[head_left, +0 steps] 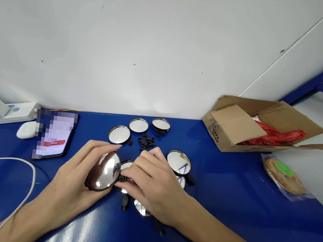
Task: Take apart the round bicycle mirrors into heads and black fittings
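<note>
My left hand (76,181) grips a round convex mirror (104,171) with a black rim, fingers and thumb around its edge. At the mirror's right side, my right hand (153,185) pinches a small black joint piece (122,178) that touches the rim. Partly hidden beneath my right hand lie several more round mirrors, one of them (141,209) near its wrist. Another mirror (178,162) rests to the right of that hand. Behind both hands, three mirrors (119,134) stand in a row beside a small pile of black plastic clips (146,140).
On the left are a phone (55,135), a white rounded case (27,130), a power strip (9,114) and a white cable (32,183) crossing my left forearm. An open cardboard box (228,129) with a red bag and a wrapped round pastry (286,175) sit right on the blue table (226,215).
</note>
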Motion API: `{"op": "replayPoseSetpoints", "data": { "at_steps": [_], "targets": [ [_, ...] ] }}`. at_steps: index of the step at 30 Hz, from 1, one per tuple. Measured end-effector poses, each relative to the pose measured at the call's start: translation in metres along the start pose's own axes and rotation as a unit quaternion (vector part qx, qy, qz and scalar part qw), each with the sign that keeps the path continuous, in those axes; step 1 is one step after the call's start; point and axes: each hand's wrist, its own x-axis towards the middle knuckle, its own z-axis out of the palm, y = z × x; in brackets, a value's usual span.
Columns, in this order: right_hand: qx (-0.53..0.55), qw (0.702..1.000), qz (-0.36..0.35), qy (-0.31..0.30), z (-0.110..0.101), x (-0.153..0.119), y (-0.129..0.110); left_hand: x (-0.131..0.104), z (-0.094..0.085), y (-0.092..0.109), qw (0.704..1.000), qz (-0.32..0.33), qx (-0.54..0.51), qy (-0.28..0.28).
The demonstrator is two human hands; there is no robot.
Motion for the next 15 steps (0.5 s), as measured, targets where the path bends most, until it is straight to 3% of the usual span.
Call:
{"op": "replayPoseSetpoints", "data": {
  "at_steps": [4, 7, 10, 15],
  "targets": [
    [-0.030, 0.999, 0.039, 0.023, -0.010, 0.003, 0.015, 0.004, 0.004, -0.004, 0.998, -0.045, 0.007, 0.036],
    [-0.028, 0.987, 0.144, 0.061, -0.018, 0.006, 0.035, 0.005, 0.007, -0.009, 0.993, -0.105, -0.009, 0.046],
    [-0.033, 0.959, 0.278, 0.042, -0.022, 0.012, 0.054, 0.005, 0.006, -0.011, 0.991, -0.126, -0.024, 0.034],
    [-0.049, 0.943, 0.330, -0.002, -0.011, 0.025, 0.072, 0.004, 0.005, -0.009, 0.993, -0.112, -0.034, 0.020]
  ]
}}
